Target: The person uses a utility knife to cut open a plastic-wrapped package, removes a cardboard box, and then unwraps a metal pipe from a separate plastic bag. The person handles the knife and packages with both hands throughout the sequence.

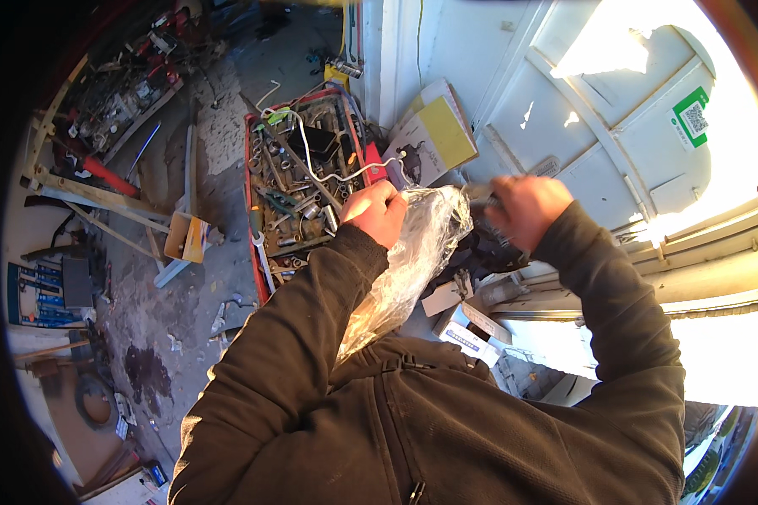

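Note:
A clear, crinkled plastic bag (425, 244) hangs in front of my chest. My left hand (377, 212) is closed on its upper left edge. To the right of the bag, my right hand (528, 210) is raised with its fingers curled, slightly smeared by motion. A dark, blurred shape shows by its fingers, and what it is cannot be made out. Beyond my left hand stands a red tray (250, 194) full of sockets, wrenches and pliers. A white cable (305, 143) runs across the tools, and a dark flat device (316, 141) lies among them.
A yellow and white box (440, 139) leans by the white metal wall panel (598, 118). Opened cartons (472, 324) lie below the bag. At left are a metal stand (101, 189) with a small carton (185, 237), a blue tool set (42, 295) and greasy machine parts (130, 97).

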`<action>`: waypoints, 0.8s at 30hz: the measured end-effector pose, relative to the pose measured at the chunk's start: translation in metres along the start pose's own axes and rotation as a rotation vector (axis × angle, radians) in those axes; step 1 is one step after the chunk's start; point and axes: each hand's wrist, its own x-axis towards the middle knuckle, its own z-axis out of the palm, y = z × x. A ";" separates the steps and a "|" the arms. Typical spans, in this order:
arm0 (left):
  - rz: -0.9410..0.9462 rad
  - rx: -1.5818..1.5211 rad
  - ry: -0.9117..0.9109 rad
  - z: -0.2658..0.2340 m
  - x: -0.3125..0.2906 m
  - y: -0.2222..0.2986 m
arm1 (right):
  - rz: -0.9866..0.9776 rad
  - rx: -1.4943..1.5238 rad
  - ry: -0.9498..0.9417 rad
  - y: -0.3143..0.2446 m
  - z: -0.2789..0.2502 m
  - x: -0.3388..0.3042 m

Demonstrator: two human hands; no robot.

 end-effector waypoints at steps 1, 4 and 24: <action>-0.005 0.001 0.001 0.001 0.000 -0.001 | -0.073 0.026 -0.062 -0.009 0.007 -0.002; -0.013 0.001 0.006 0.005 0.001 -0.005 | -0.150 -0.044 -0.086 -0.033 0.039 0.002; 0.014 -0.009 -0.115 0.010 -0.006 -0.002 | -0.032 -0.079 -0.077 -0.055 0.035 -0.010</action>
